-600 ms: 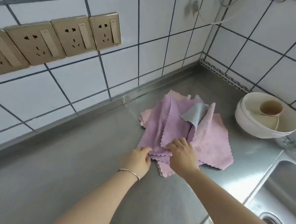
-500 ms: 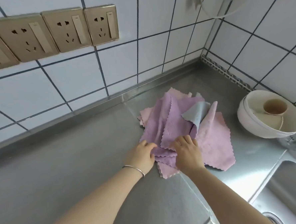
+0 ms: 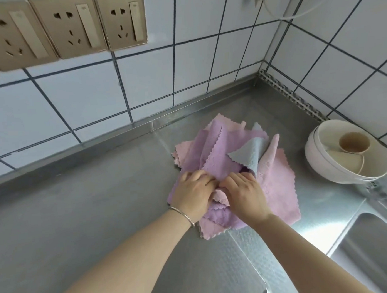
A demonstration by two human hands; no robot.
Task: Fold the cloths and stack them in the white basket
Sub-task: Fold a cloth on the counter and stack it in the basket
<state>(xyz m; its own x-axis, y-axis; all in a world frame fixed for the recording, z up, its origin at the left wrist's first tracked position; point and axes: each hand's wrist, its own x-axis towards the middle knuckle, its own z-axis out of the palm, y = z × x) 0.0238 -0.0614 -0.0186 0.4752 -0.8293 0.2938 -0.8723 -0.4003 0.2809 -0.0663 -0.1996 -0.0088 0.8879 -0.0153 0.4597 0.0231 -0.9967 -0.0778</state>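
On the steel counter point(image 3: 79, 221), near the tiled corner: heap of cloths point(image 3: 225, 158), unfolded, purple and pink with one grey-blue piece point(image 3: 249, 154) on top. Left hand point(image 3: 192, 191), bracelet point(image 3: 183, 215) at wrist, fingers curled into the heap's near edge, gripping cloth. Right hand point(image 3: 245, 194) just beside it, likewise gripping cloth. To the right: white bowls point(image 3: 325, 163), stacked, tan cup point(image 3: 353, 143) inside. Sink point(image 3: 376, 255) at lower right. Sockets point(image 3: 67, 27) on the wall.
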